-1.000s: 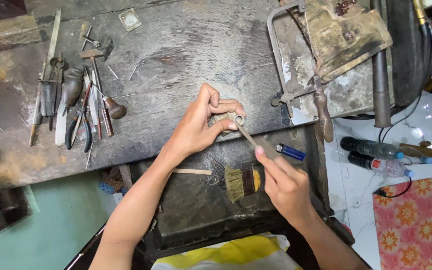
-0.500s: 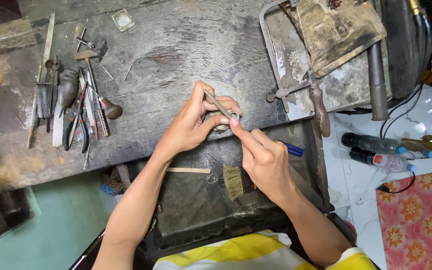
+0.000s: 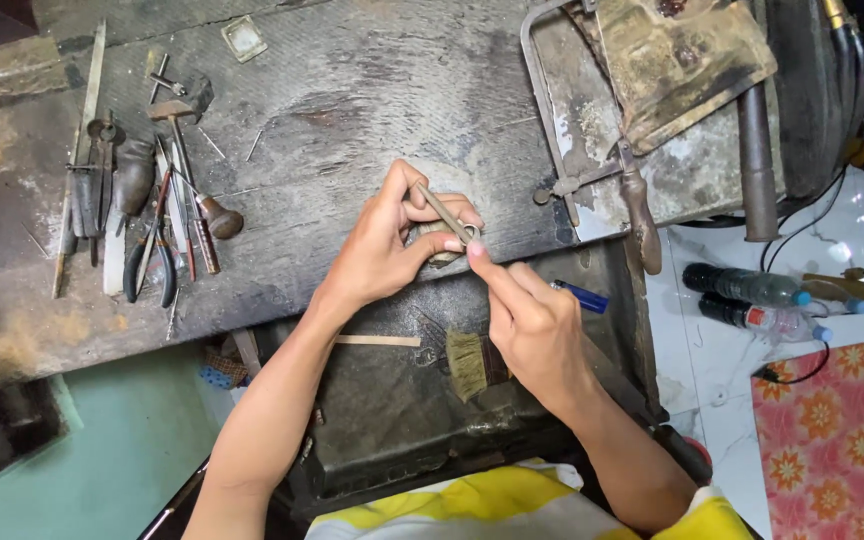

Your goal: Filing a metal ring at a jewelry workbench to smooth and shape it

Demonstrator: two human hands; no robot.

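Grey, scarred wood makes up the workbench (image 3: 352,90), and everything else is placed here against its front edge. Right at that edge, near the middle, the left hand (image 3: 387,245) curls its fingers and thumb tight around a small ring-shaped metal piece (image 3: 442,243), pinning it against the wood; the piece is mostly hidden by the fingers, so its exact shape cannot be told. The right hand (image 3: 532,330) comes up from below the edge and pinches the lower end of a thin metal file (image 3: 445,215), which slants up and to the left across the held piece, its tip lying over the left fingers. Both hands are closed, one on the piece and one on the file, and they meet at the piece. Just below the bench edge sits a dark tray (image 3: 392,420), with a short-bristled brush (image 3: 467,365) under the right hand, a pale wooden stick (image 3: 377,341) beside the left forearm and a blue pen (image 3: 582,296) peeping out past the right knuckles. Far along the bench to the left lies a row of hand tools (image 3: 142,200): pliers, files, a small hammer and wooden-handled gravers. To the right, at the bench's end, a saw frame (image 3: 552,130) with a wooden handle rests against a stained, dirty block (image 3: 682,60). Beyond the bench's right end, two plastic bottles (image 3: 752,295) lie on the white floor beside a red flowered mat (image 3: 837,440).
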